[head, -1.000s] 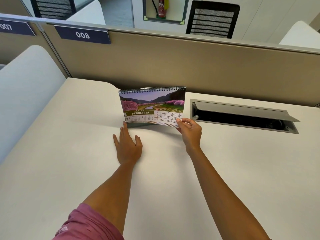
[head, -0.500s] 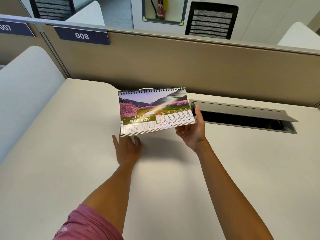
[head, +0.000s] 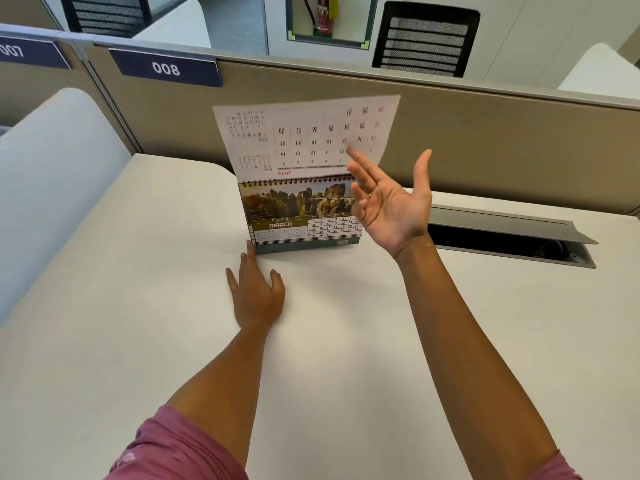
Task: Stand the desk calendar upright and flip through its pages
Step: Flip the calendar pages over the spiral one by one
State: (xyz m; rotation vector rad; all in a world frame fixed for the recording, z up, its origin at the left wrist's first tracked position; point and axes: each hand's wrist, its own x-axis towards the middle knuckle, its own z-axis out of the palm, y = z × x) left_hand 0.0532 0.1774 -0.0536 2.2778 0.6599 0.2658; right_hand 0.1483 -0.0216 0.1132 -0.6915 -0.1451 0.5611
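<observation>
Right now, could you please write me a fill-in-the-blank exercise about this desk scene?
1. The desk calendar stands upright and its front page shows the month of ____.
2. The ____ hand lies flat on the desk, fingertips at the calendar's base.
3. The partition sign behind the flipping page reads ____.

Missing words: March; left; 008

The calendar (head: pixel 301 213) is glossy printed paper on a wire spiral binding (head: pixel 294 182); its raised page (head: pixel 304 133) looks thin and matt. The desk (head: pixel 138 306) is smooth, matt, off-white. At 3 o'clock, a cable flap (head: pixel 502 223) looks like brushed metal. The sleeve (head: pixel 173 448) is pink cloth.
</observation>
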